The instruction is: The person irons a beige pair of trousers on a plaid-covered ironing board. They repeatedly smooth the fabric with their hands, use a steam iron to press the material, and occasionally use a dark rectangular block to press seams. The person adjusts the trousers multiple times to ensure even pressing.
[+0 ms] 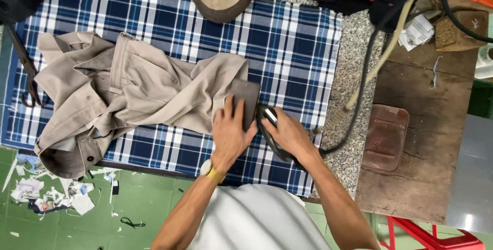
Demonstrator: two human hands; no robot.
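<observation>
While the iron (pixel 272 126) sits at the trouser end near the worktop's front edge, the right hand (pixel 290 134) is closed around its handle. The left hand (pixel 231 129) lies flat, fingers spread, pressing the grey cloth end just beside the iron. The trousers (pixel 138 88) stretch crumpled toward the left edge over the checked cloth (pixel 292 39). A cord (pixel 359 85) runs from the iron off the right edge. A wooden bench (pixel 431 126) stands beyond, bearing a brown pad (pixel 385 137). Paper scraps (pixel 46 193) litter the green floor.
</observation>
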